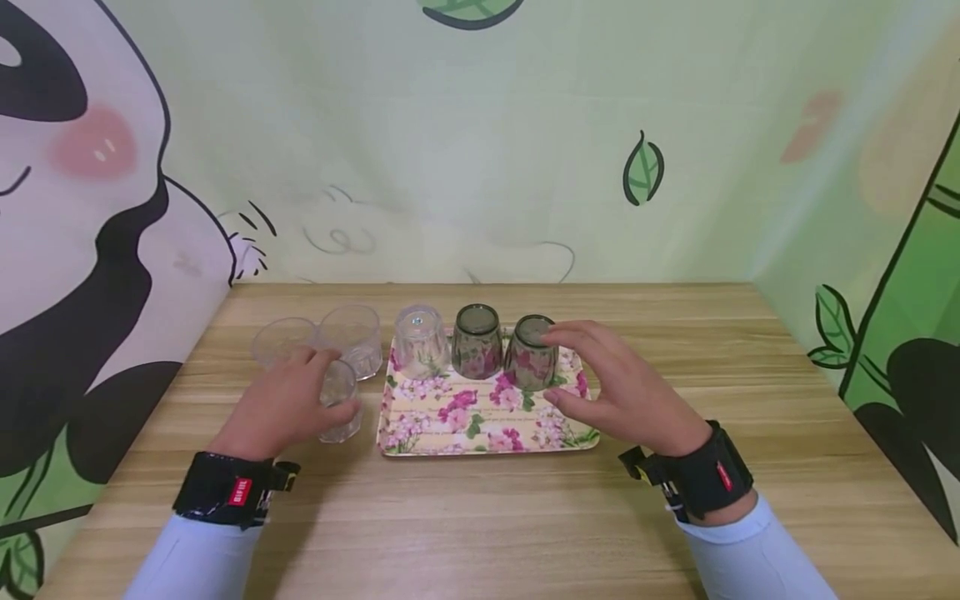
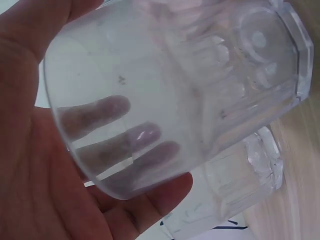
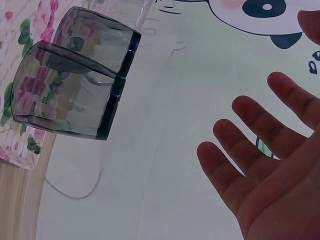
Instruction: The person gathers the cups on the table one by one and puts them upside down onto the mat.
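Observation:
My left hand [image 1: 279,406] grips a clear drinking glass [image 1: 341,428] just left of the tray. In the left wrist view the fingers show through the glass [image 2: 200,90], rim towards the palm and faceted base towards the table. My right hand [image 1: 618,385] is spread beside the nearest smoky grey glass [image 1: 531,367]; in the right wrist view a gap separates its fingers [image 3: 245,155] from that glass [image 3: 65,95]. Another grey glass [image 1: 477,348] and a clear glass [image 1: 420,343] stand upside down on the flowered tray [image 1: 450,440] too.
Two more clear glasses, one beyond my left hand [image 1: 279,332] and one beside the tray [image 1: 352,337], stand upright on the wooden table [image 1: 480,525]. A printed cloth [image 1: 480,167] with a panda and leaves hangs behind the table.

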The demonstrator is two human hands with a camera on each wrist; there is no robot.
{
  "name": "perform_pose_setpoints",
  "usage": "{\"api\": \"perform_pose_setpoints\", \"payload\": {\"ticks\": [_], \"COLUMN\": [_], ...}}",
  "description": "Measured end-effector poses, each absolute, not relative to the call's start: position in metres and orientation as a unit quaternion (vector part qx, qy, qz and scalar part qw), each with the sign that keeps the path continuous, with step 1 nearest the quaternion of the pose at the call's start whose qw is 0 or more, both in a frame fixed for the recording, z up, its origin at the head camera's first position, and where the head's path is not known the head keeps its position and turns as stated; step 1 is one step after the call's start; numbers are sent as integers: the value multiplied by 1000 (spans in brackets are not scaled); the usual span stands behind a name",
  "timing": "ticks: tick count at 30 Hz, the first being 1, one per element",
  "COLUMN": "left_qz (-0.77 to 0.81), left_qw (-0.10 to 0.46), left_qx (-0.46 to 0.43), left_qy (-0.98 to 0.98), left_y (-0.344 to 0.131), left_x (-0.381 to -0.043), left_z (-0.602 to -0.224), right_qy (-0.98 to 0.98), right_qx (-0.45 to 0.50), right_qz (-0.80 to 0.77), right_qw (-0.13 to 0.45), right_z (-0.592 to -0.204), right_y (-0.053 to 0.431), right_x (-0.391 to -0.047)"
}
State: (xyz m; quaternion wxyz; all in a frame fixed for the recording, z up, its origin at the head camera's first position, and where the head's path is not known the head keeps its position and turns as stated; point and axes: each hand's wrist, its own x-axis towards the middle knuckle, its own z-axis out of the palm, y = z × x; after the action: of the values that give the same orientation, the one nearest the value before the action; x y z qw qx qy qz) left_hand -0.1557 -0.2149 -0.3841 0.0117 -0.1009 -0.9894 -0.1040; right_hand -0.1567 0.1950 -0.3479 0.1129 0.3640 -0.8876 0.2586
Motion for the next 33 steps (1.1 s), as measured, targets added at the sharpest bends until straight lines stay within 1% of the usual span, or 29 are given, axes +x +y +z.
{"api": "perform_pose_setpoints", "payload": {"ticks": [14,20,33], "left_qz": [-120,-121,-140], "left_qw": [14,24,24], "left_qx": [-95,-101,-113], "left_qy": [-988,-987,-983], "left_y": [-217,-218,-218], "left_x": [-157,-154,-144], "left_z": [-391,-389,-381], "right_qy": [-888,-887,-886], "right_qx": [365,366,367], "right_qz": [256,258,260], "right_qw": [113,113,111], "right_z": [-350,-349,-349], "right_y": [196,196,196], "right_x": [-157,-158,-158]}}
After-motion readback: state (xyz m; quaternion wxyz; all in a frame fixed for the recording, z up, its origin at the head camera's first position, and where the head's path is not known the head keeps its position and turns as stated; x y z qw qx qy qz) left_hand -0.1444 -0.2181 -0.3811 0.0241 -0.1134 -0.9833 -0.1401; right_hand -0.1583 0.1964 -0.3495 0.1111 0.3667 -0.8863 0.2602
